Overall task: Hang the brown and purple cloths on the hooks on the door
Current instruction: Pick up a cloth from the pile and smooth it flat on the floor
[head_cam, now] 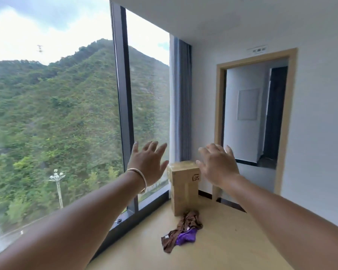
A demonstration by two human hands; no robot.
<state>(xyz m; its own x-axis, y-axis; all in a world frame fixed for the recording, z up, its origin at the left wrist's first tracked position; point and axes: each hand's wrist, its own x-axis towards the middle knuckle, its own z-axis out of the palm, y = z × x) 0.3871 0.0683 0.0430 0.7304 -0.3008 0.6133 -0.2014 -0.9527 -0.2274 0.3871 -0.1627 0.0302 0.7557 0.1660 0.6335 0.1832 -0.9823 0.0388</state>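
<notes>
- While both of my arms are stretched out ahead at chest height, my left hand [148,161] and right hand [217,164] are spread wide, fingers straight, and neither has hold of anything.
- A thin bangle [139,178] sits on the left wrist.
- Taking the upright cardboard box [184,187] as my landmark, the two hands flank its top, left hand on its window side, right hand on its doorway side.
- Both cloths lie on the floor just in front of the box's foot, well below the hands: the brown cloth [189,221] is a crumpled strip running from the box toward me, and the purple cloth [186,237] is bunched against its near end, touching it.
- By my judgement the reach must go down and forward; the heap lies about midway between the hands, so neither is plainly nearer.
- Count: one brown cloth, one purple cloth, one box.
- Beyond the box stands an open doorway [256,117]; I can see no hooks or door leaf from here.
</notes>
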